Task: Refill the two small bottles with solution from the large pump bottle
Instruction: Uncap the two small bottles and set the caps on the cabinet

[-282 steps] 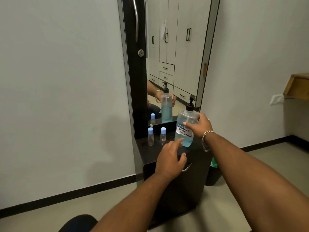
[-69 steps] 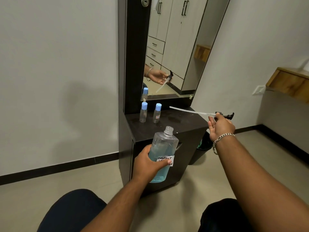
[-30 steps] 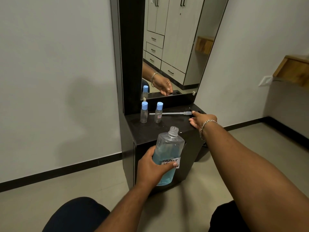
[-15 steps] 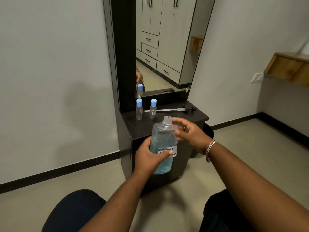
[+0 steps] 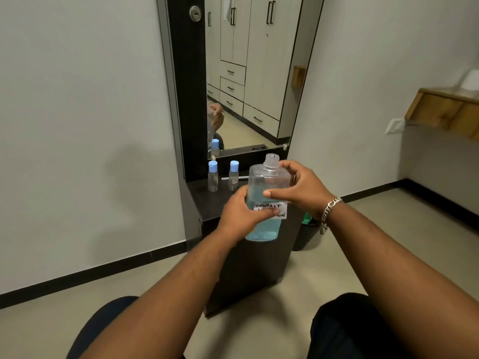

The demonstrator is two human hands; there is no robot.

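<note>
Clear glossy plastic large bottle, paper label, matt dark cabinet top.

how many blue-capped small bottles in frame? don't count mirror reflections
2. Both stand upright, capped, at the back of the dark cabinet top: the left small bottle and the right small bottle, beside each other. The mirror shows one reflection; none seem hidden.

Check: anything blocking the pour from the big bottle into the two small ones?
Yes. Both small bottles have blue caps on. The large bottle, held by left hand and right hand, has an open neck.
</note>
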